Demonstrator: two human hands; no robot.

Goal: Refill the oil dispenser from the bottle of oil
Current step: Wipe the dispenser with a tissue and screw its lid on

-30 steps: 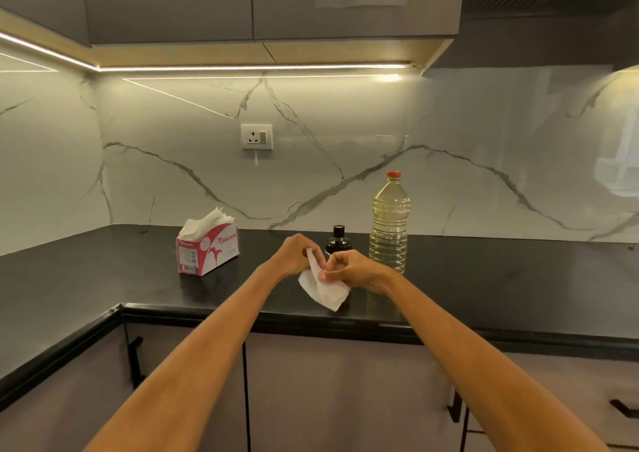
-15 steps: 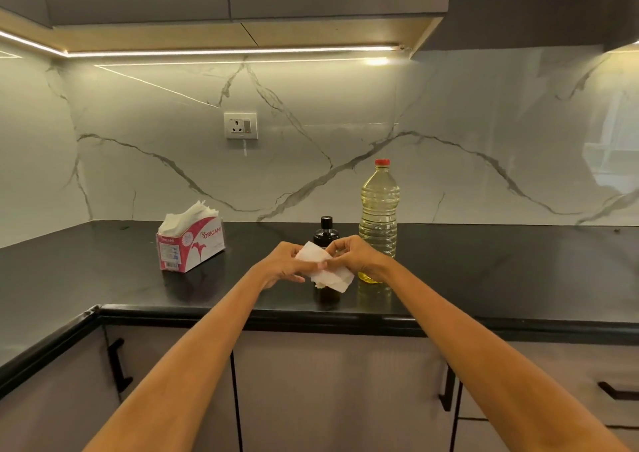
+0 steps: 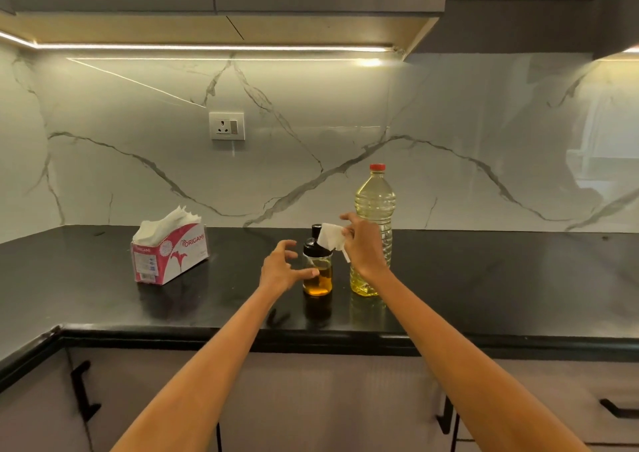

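Observation:
A small glass oil dispenser (image 3: 318,272) with a black cap stands on the black counter (image 3: 484,278), amber oil in its lower part. Just right of it stands a tall plastic oil bottle (image 3: 375,202) with a red cap, nearly full of pale yellow oil. My left hand (image 3: 281,266) hovers spread just left of the dispenser, thumb tip at its glass side, holding nothing. My right hand (image 3: 363,244) pinches a folded white tissue (image 3: 332,238) beside the dispenser's cap, in front of the bottle.
A pink and white tissue box (image 3: 169,256) with tissues sticking out sits on the counter to the left. A wall socket (image 3: 227,126) is on the marble backsplash. Cabinet doors with black handles (image 3: 83,394) run below the counter's front edge.
My left hand has let go of the tissue and spread open beside the dispenser. My right hand has carried the tissue up to the dispenser's cap. The dispenser's glass body has come into sight.

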